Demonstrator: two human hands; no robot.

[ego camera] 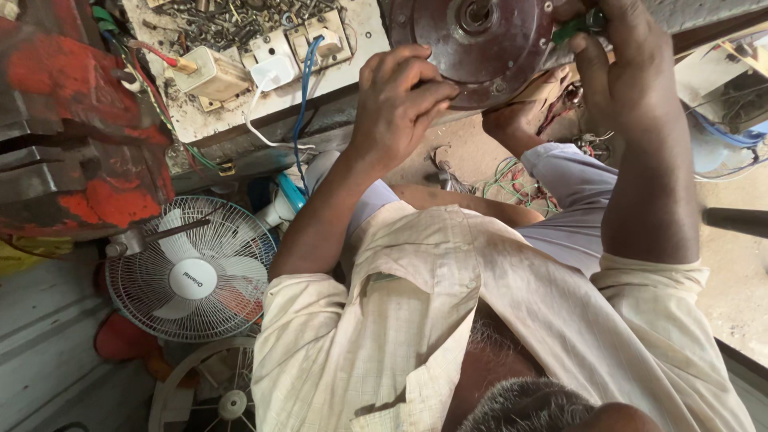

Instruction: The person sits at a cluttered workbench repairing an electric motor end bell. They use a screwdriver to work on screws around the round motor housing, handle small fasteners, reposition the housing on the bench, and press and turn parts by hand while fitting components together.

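Held up at the top centre, against the bench edge (320,100): a round brown metal disc (480,48), scuffed, with a hub hole in the middle and small screws near the rim. Pinched at its lower left rim by the curled fingers of the left hand (396,104). Partly covered on the right by the right hand (624,72), closed round a green-handled tool (578,28) set at the disc's edge. Behind on the bench, a socket board (308,40) with white and blue cords and a heap of screws (232,16). Further left, a red machine (72,128); below it, a white fan (192,268). Under the disc, tangled wires (520,180) on the floor.
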